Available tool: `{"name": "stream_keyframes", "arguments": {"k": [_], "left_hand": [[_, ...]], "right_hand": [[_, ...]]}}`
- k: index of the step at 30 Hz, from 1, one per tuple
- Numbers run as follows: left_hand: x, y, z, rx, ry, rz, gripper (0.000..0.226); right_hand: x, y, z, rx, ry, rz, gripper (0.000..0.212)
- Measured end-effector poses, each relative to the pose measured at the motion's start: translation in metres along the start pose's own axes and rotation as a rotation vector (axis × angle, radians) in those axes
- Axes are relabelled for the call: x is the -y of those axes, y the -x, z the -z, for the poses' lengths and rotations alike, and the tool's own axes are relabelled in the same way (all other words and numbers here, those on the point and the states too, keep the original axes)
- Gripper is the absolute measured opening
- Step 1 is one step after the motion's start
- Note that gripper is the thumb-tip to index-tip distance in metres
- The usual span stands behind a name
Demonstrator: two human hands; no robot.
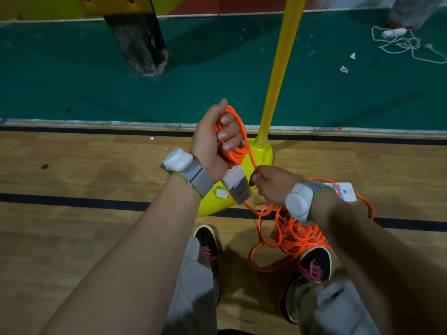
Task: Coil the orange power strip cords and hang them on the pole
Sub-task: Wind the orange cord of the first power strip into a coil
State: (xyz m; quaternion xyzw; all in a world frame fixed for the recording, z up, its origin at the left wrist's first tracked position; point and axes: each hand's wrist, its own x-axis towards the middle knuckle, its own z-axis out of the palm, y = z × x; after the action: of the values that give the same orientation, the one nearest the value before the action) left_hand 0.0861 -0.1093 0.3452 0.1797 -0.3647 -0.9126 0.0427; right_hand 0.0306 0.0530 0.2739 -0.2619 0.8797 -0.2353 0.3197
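Gripping a small coil of orange cord (235,152), the left hand (210,141) has its fingers curled through the loops, with a power strip (238,187) hanging just below. The right hand (272,186) pinches the running strand beside it. Each new loop should probably match those held, drawing slack gently from the tangle (297,235) on the floor near the yellow pole (280,68).

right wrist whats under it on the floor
Loose orange cord and a white power strip lie on the wood floor there; the wrist and its band hide the strip's left part.
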Motion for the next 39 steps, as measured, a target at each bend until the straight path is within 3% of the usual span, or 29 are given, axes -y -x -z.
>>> {"name": "stream_keyframes", "arguments": {"k": [11, 17, 33, 36, 39], "left_hand": [[-0.003, -0.004, 0.004, -0.119, 0.060, -0.087, 0.050], [-0.008, -0.006, 0.007, -0.219, 0.098, -0.153, 0.047], [-0.008, -0.014, 0.008, -0.386, 0.023, -0.344, 0.034], [-0.008, -0.014, 0.009, -0.418, -0.038, -0.388, 0.030], [-0.007, -0.015, 0.011, -0.440, -0.080, -0.403, 0.033]], "right_hand": [[-0.003, 0.001, 0.002, 0.057, 0.125, -0.006, 0.021], [-0.002, 0.004, -0.002, 0.125, 0.071, -0.014, 0.019], [0.000, 0.001, -0.002, 0.089, 0.095, -0.021, 0.031], [-0.003, 0.002, -0.005, 0.149, -0.041, -0.052, 0.026], [-0.005, 0.003, -0.005, 0.174, 0.000, -0.023, 0.027]]}}
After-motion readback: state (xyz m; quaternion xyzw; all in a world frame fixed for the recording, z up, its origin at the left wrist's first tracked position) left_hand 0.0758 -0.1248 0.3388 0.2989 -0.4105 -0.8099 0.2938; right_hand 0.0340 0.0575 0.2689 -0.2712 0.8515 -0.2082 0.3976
